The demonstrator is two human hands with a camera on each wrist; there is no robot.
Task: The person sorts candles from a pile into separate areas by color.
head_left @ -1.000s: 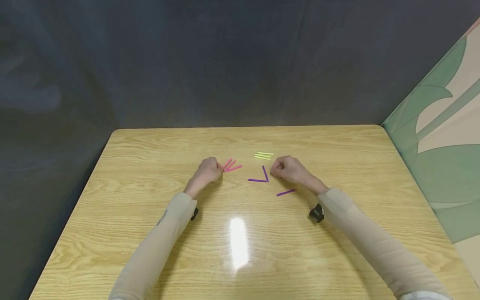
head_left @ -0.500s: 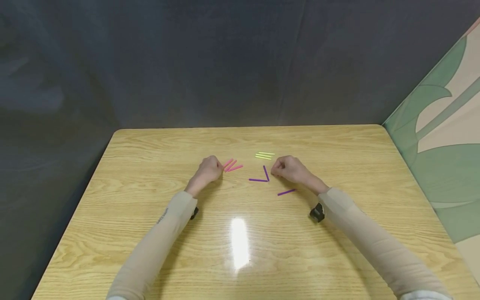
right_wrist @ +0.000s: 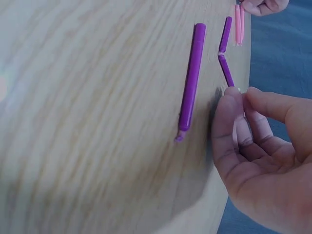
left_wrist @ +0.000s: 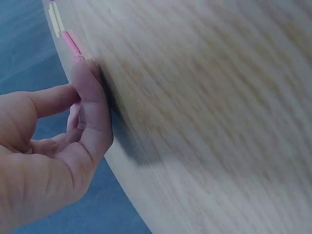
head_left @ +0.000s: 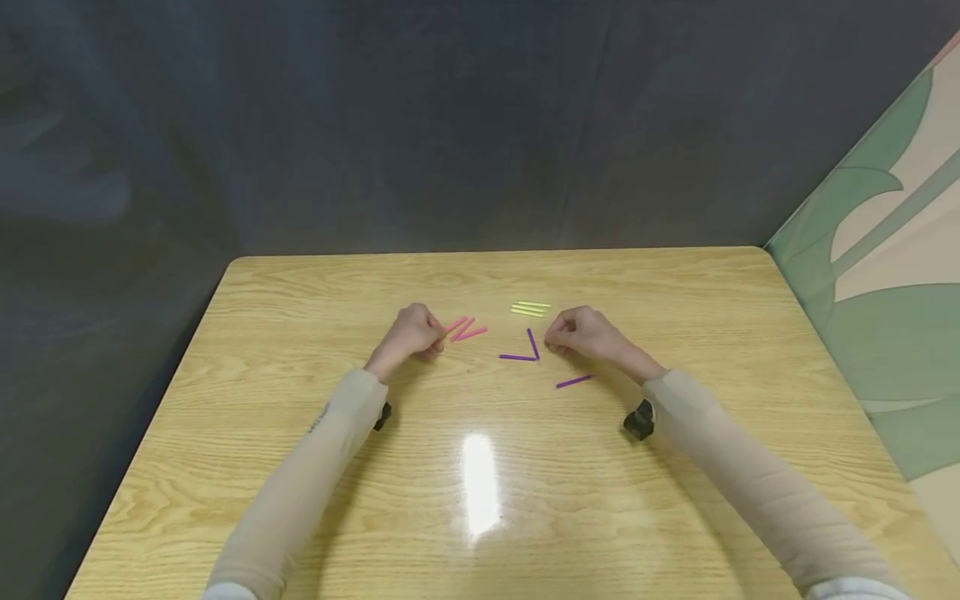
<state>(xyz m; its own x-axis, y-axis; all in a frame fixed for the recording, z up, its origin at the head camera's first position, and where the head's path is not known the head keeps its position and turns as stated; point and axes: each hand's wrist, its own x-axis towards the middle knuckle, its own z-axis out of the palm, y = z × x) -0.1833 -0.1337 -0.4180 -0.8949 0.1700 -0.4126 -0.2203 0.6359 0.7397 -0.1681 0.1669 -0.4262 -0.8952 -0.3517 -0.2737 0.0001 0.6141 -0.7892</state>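
Note:
My left hand (head_left: 414, 331) pinches the near end of the uppermost pink stick (head_left: 457, 324) between thumb and index finger. Two more pink sticks (head_left: 472, 334) lie right beside it. In the left wrist view the index finger (left_wrist: 96, 114) bends under the thumb, partly hiding the pink sticks (left_wrist: 71, 43). My right hand (head_left: 583, 333) has its fingers loosely curled and holds nothing, just right of two purple sticks (head_left: 533, 344) meeting at a corner. A third purple stick (right_wrist: 193, 78), with a small frayed nub at one end, lies separately below that hand.
Several slim yellow-green sticks (head_left: 531, 309) lie side by side behind the purple ones on the wooden table (head_left: 337, 283). A dark curtain (head_left: 480, 125) hangs beyond the far edge. A patterned panel (head_left: 892, 292) borders the right side.
The left hand has shifted slightly left, its fingers showing more, and the uppermost pink stick now slants lower toward it. The right hand stays beside the purple corner.

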